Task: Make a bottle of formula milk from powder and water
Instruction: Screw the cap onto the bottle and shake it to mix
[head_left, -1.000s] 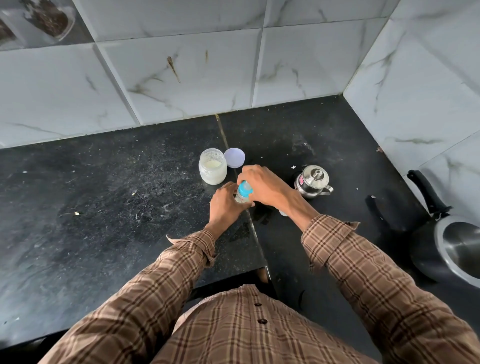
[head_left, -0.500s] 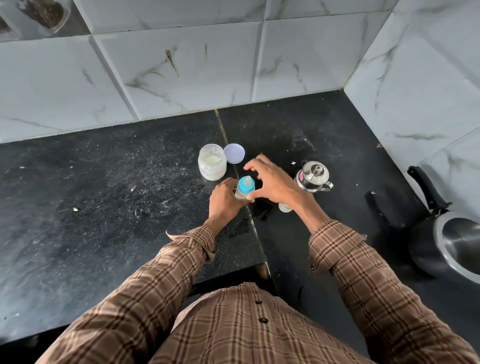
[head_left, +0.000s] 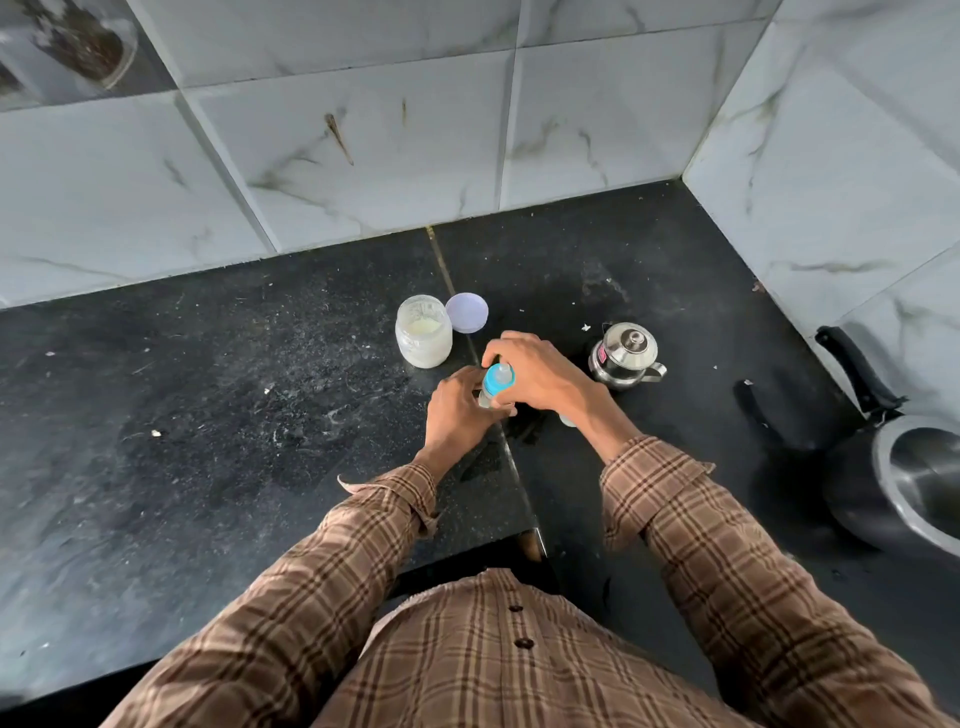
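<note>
A small baby bottle stands on the black counter (head_left: 234, 395), topped by a blue screw ring and clear teat (head_left: 498, 380). My left hand (head_left: 454, 410) wraps the bottle's body from the left. My right hand (head_left: 540, 371) curls over the blue ring from the right, fingers closed on it. Most of the bottle body is hidden by both hands. Behind stands an uncapped glass jar of pale powder (head_left: 423, 338), its lilac lid (head_left: 466, 312) lying flat beside it. A small steel kettle with a lid (head_left: 626, 356) stands to the right.
A black pan with a long handle (head_left: 883, 467) sits at the right edge of the counter. A small pale object (head_left: 567, 420) peeks out under my right wrist. Marble-tiled walls close the back and right sides. Crumbs and powder specks dot the counter.
My right hand opened and lifted off the blue ring half a second ago, then closed over it again. My left hand stayed on the bottle.
</note>
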